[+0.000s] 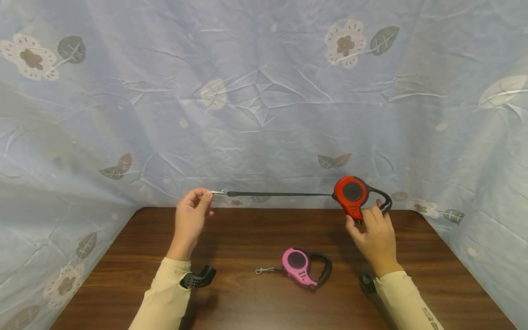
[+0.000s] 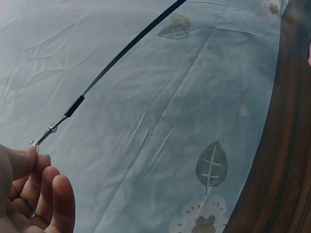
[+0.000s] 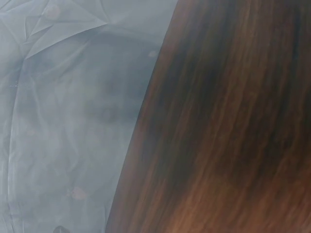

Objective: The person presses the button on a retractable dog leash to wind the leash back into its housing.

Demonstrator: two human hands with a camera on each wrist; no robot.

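A red and black retractable dog leash (image 1: pixel 353 192) is held up above the far side of the table by my right hand (image 1: pixel 375 236), whose fingers grip its black handle. Its black strap (image 1: pixel 280 194) runs out to the left, stretched straight and nearly level. At the strap's end, my left hand (image 1: pixel 192 211) pinches the metal snap clip (image 2: pixel 44 136) between thumb and forefinger; the other fingers are loosely bent in the left wrist view. Neither the right hand nor the leash shows in the right wrist view.
On the brown wooden table (image 1: pixel 231 302) lies a pink and black retractable leash (image 1: pixel 296 260), its metal clip (image 1: pixel 264 270) pointing left. Pale blue floral cloth (image 1: pixel 264 151) hangs behind the table and along both sides. Each wrist carries a black strap-on device (image 1: pixel 199 277).
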